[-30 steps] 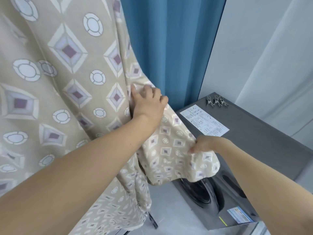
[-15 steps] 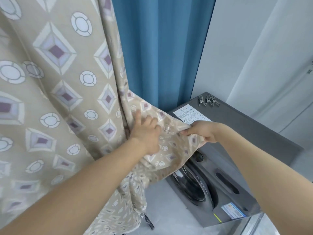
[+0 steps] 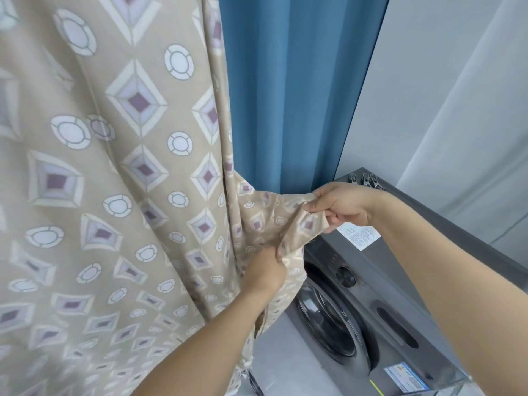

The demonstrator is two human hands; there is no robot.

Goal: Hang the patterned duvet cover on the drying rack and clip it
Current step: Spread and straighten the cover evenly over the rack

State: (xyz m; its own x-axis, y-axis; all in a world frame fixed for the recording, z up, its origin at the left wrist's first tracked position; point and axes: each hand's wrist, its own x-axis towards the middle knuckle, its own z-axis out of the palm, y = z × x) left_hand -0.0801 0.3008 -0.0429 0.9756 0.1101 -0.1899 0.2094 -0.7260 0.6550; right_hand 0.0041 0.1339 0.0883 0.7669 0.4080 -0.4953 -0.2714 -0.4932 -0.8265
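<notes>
Nearest, the left hand (image 3: 264, 271) grips the hanging duvet cover (image 3: 120, 172) at its side edge, while the right hand (image 3: 341, 207) pinches a bunched corner out sideways. Likely straightening the edge before clipping; next comes fetching the clips (image 3: 367, 180), lying beyond on the washing machine (image 3: 400, 295). Behind hangs a blue curtain (image 3: 291, 90); the rack is unseen.

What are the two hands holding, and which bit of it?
Both grip the patterned duvet cover at its hanging side edge: the right hand pinches a bunched fold higher up, the left hand grips the fabric lower down.
</notes>
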